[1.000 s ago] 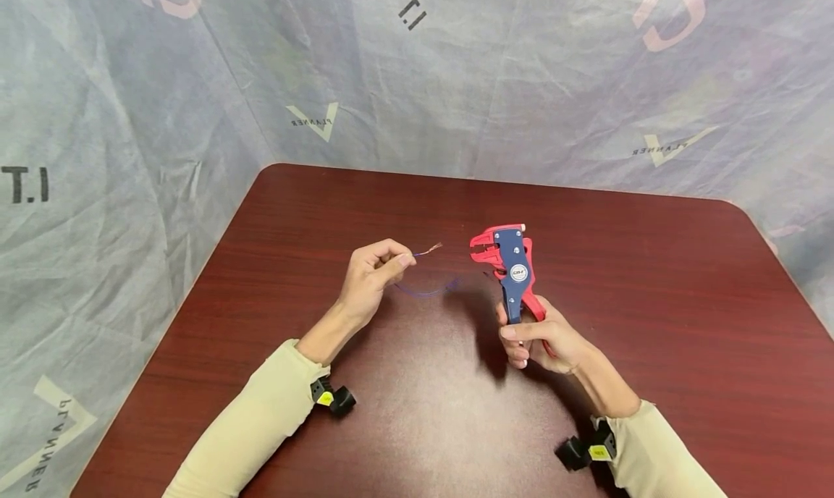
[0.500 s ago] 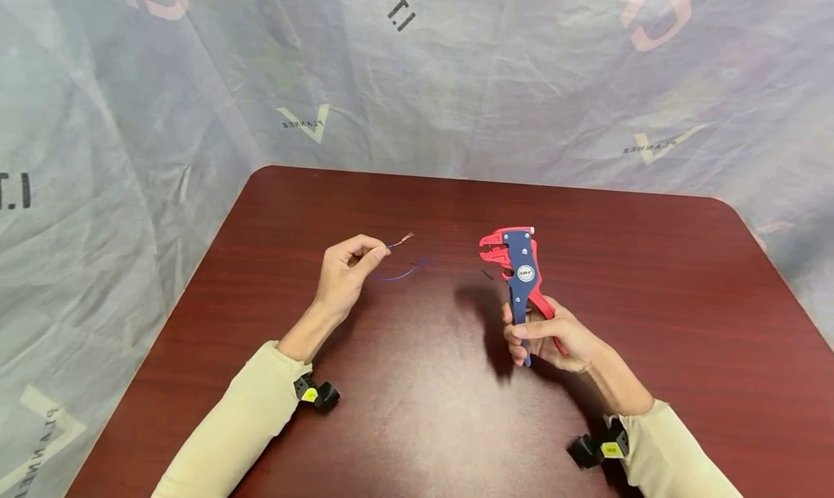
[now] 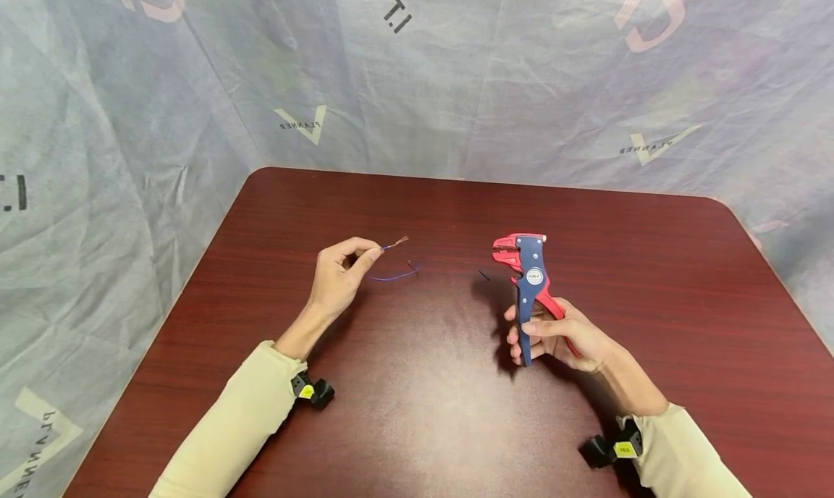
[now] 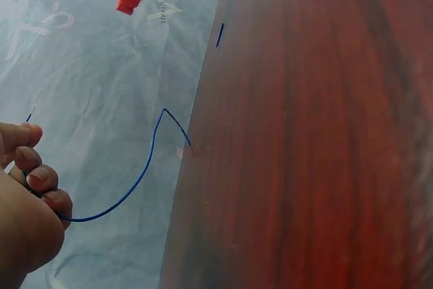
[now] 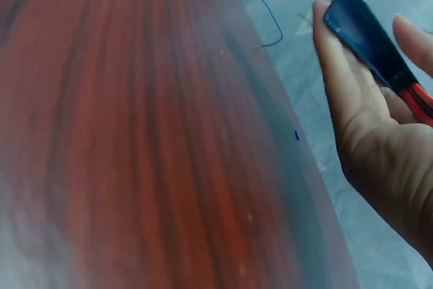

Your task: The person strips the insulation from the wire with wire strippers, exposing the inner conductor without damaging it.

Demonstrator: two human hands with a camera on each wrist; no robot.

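Observation:
Between thumb and forefinger my left hand [image 3: 337, 279] pinches a thin blue wire [image 3: 394, 277]. Bare copper strands [image 3: 402, 240] fan out from the pinched end. In the left wrist view the wire [image 4: 141, 179] leaves the hand in a long curve and bends sharply near its far end. My right hand [image 3: 563, 336] holds a red and blue wire stripper [image 3: 532, 277] upright by its handles, its red head pointing left toward the wire but apart from it. The right wrist view shows a blue handle [image 5: 369, 35] lying across the fingers.
A short dark blue piece of insulation [image 3: 484, 274] lies on the reddish-brown wooden table [image 3: 417, 382], just left of the stripper. Grey printed sheeting [image 3: 417, 78] hangs behind the table and along its left side. A small camera [image 3: 314, 391] is strapped to each wrist.
My left hand has drawn left with the wire, away from the stripper. The right hand has shifted slightly right and down, still holding the stripper. The insulation piece now shows more plainly.

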